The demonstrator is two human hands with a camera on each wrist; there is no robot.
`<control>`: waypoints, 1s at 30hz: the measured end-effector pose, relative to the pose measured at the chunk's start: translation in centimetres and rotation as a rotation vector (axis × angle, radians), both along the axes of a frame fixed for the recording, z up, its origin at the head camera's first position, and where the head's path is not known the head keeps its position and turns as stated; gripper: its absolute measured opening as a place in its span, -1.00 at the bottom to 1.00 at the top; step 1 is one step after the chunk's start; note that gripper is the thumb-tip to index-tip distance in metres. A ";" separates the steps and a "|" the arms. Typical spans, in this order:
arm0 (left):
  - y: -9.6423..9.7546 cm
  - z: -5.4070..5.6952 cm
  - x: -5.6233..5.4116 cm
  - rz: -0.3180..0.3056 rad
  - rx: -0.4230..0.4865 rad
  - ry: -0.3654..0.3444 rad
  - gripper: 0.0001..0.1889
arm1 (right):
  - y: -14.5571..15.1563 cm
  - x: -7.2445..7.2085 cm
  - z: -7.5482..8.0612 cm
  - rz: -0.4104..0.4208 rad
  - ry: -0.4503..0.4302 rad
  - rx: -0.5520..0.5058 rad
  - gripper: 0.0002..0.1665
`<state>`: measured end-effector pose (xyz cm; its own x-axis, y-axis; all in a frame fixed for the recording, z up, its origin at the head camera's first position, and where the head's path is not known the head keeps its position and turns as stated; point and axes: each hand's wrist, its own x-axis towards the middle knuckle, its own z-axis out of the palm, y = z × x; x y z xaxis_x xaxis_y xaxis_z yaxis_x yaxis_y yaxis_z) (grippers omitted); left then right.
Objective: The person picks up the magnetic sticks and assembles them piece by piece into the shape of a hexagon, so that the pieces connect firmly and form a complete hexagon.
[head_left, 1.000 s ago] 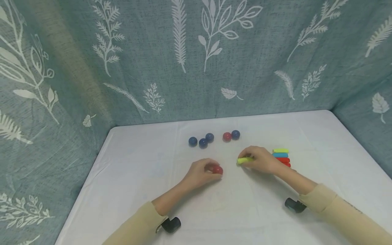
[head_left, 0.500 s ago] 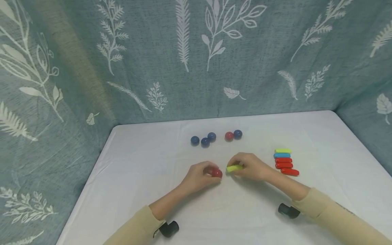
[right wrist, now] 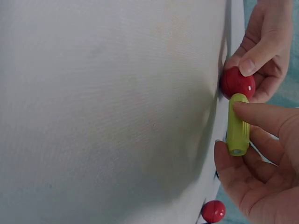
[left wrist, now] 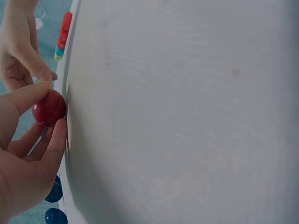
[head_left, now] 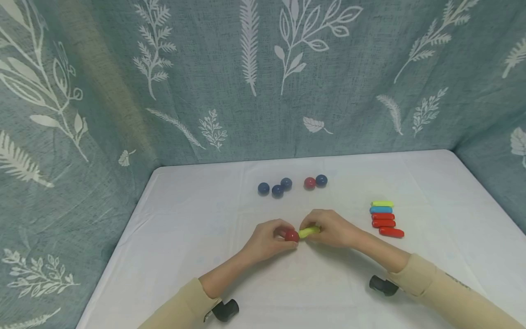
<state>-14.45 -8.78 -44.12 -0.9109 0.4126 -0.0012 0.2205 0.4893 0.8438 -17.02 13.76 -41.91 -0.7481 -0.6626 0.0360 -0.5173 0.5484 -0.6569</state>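
A glossy red ball [head_left: 291,236] with a seam round it is pinched between the thumb and fingers of my left hand [head_left: 266,240]. My right hand [head_left: 332,228] grips a short yellow-green ribbed stick [right wrist: 238,128], its thumb laid along the side. One end of the stick meets the red ball, as the right wrist view shows. In the left wrist view the ball [left wrist: 49,108] hides most of the stick. Both hands are close together just over the middle of the white table [head_left: 328,292].
Behind the hands lie several blue balls [head_left: 277,191] and another red ball [head_left: 310,183]. To the right, a row of short sticks holds a yellow-green one [head_left: 382,204], a blue one [head_left: 381,210] and red ones [head_left: 391,232]. A patterned blue-green curtain [head_left: 230,82] encloses the table.
My right hand has moved left and nearer with the yellow-green stick, bringing its end against the red ball. My left hand keeps its grip and has barely shifted.
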 end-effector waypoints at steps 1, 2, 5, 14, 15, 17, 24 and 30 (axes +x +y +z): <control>0.0 0.1 0.0 -0.002 -0.003 0.000 -0.68 | 0.0 0.0 0.0 0.001 0.002 0.001 -0.77; 0.0 0.1 0.0 -0.003 -0.005 -0.001 -0.68 | 0.0 0.0 0.0 0.001 0.004 0.002 -0.77; -0.1 0.2 0.1 -0.003 -0.005 0.000 -0.68 | 0.0 0.0 0.0 -0.002 -0.008 0.003 -0.77; -0.4 0.0 0.4 0.012 -0.003 -0.001 -0.67 | 1.2 -1.8 0.2 -0.153 -0.067 -0.071 -0.79; -0.4 0.0 0.5 0.014 -0.005 -0.002 -0.67 | 1.5 -2.3 0.2 -0.185 -0.042 -0.081 -0.79; -0.5 -0.1 0.6 0.018 -0.015 -0.006 -0.67 | 2.0 -3.3 0.1 -0.255 0.002 -0.095 -0.78; -0.7 -0.3 0.8 0.017 -0.002 -0.026 -0.66 | 3.6 -6.3 0.0 -0.474 0.009 -0.131 -0.63; -0.7 -0.4 1.0 0.025 0.003 -0.032 -0.67 | 3.6 -8.2 -0.5 -0.554 -0.050 -0.124 -0.46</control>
<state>-13.46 -9.50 -44.53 -0.9206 0.3894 -0.0290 0.1813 0.4920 0.8515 -25.18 17.39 -42.43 -0.9854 -0.1643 0.0444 -0.1415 0.6461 -0.7500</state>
